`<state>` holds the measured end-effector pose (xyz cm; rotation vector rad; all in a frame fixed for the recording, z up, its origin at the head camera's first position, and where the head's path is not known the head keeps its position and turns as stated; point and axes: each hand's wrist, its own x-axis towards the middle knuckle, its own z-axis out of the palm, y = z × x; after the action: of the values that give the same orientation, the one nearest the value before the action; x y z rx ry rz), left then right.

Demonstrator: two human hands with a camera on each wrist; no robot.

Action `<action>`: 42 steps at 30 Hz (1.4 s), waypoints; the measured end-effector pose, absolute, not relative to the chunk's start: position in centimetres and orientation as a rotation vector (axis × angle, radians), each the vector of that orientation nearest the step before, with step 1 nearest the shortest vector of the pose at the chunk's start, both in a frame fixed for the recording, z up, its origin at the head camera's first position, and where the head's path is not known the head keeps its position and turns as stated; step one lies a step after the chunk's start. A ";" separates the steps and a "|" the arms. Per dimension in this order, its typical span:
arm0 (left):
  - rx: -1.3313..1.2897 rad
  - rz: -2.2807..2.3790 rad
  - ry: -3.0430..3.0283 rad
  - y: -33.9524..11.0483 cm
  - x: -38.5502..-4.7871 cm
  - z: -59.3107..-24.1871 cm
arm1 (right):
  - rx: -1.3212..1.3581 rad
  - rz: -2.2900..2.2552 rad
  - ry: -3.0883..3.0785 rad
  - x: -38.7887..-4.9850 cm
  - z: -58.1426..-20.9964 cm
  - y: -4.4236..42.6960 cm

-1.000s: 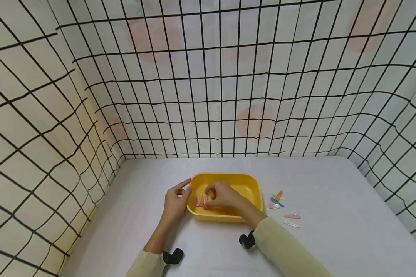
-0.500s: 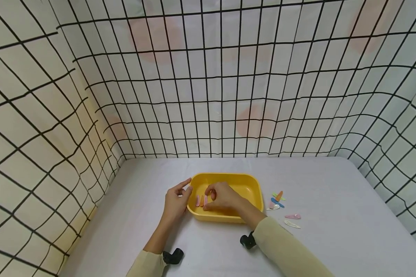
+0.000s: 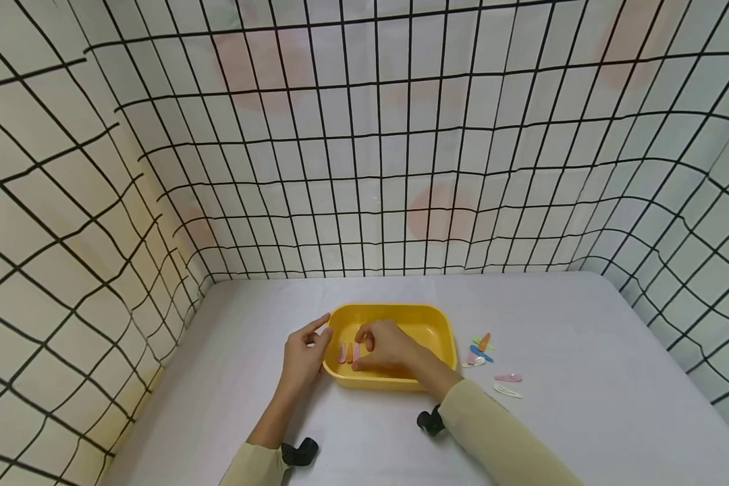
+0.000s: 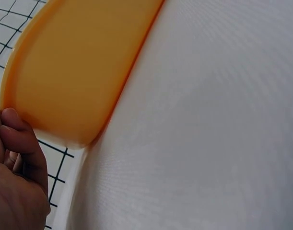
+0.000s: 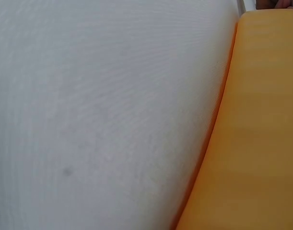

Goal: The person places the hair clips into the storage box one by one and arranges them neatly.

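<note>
The yellow tray (image 3: 395, 383) lies on the white-covered table. My left hand (image 3: 302, 358) touches its left end, thumb and index finger against the rim; in the left wrist view, fingertips (image 4: 12, 117) meet the tray wall (image 4: 64, 72). Inside the tray, my right hand (image 3: 385, 345) pinches a pink hair clip (image 3: 356, 352) lengthwise between thumb and index finger. Left of that clip, an orange hair clip (image 3: 349, 353) and another pink hair clip (image 3: 342, 353) stand side by side. The right wrist view catches only the tray's side (image 5: 261, 120), not the clips.
Right of the tray, a small pile holds an orange clip (image 3: 484, 342), a blue clip (image 3: 481, 354) and others. A pink clip (image 3: 508, 377) and a white clip (image 3: 507, 391) lie apart nearby. Black wire grid (image 3: 376, 175) rises behind and at both sides.
The whole head view has shifted slightly. Both hands keep their places at the tray, and the right fingers stay on the pink hair clip.
</note>
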<state>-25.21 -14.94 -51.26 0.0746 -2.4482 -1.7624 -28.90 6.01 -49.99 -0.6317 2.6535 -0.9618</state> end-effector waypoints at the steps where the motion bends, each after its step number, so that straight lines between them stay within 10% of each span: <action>1: 0.082 -1.764 -2.448 -14.9 -25.2 -51.3 | -0.637 -0.960 2.654 -28.9 -50.1 6.0; 42: 0.129 -1.702 -2.478 -14.7 -25.2 -51.0 | -0.756 -1.204 2.787 -26.2 -46.0 17.4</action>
<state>-25.19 -14.74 -51.04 0.1288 -2.4779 -1.7022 -26.15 17.44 -45.98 -0.7561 2.7873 -1.2045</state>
